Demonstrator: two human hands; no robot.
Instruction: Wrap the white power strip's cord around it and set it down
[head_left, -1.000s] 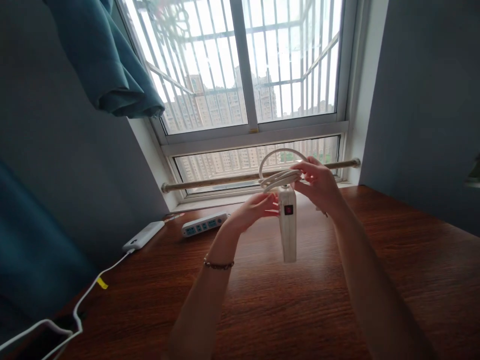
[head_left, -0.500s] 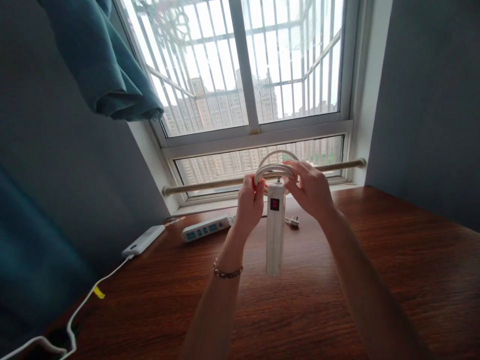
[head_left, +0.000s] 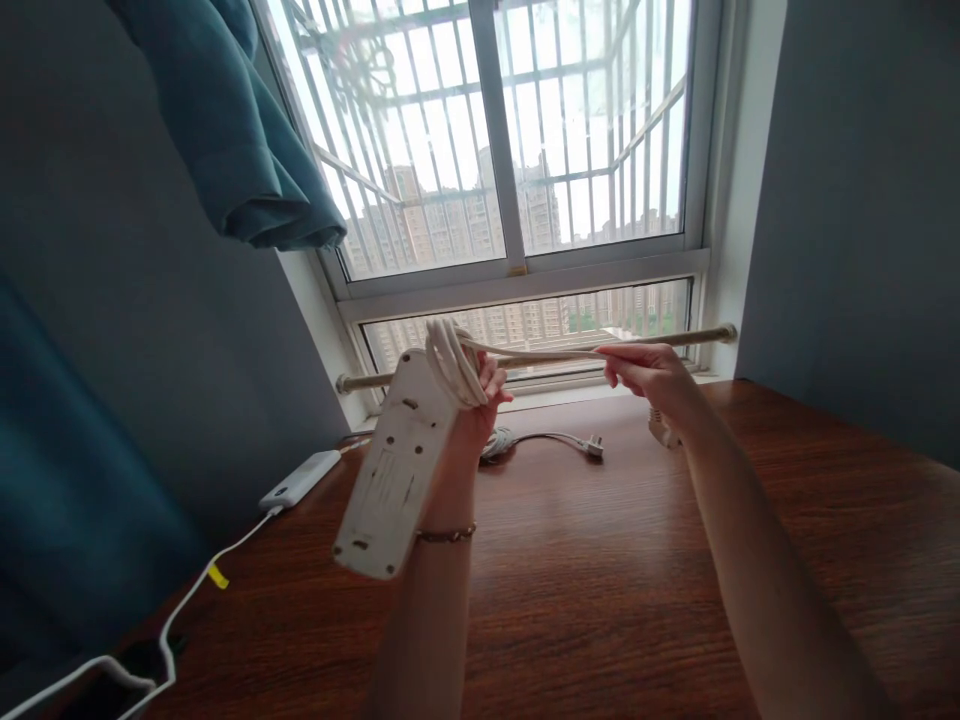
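A white power strip [head_left: 394, 465] hangs tilted above the table, its back with screw holes facing me. Its cord is gathered in a coil [head_left: 454, 362] at the strip's upper end. My left hand [head_left: 480, 410] is closed around that coil, partly hidden behind it and the strip. From the coil a length of cord [head_left: 536, 353] runs taut to the right. My right hand [head_left: 649, 378] pinches this length between thumb and fingers. The cord's plug [head_left: 663, 428] dangles below my right hand, partly covered by the wrist.
On the wooden table [head_left: 570, 590] lies another cord with a three-pin plug [head_left: 592, 447], behind my left hand. A white power bank [head_left: 300, 480] with a white cable [head_left: 217, 560] sits at the left. A metal rail [head_left: 705, 335] crosses before the window; a blue curtain [head_left: 247, 150] hangs left.
The power strip has swung left and turned from its narrow switch side to its back. My right hand has moved right, drawing a length of cord out from the coil.
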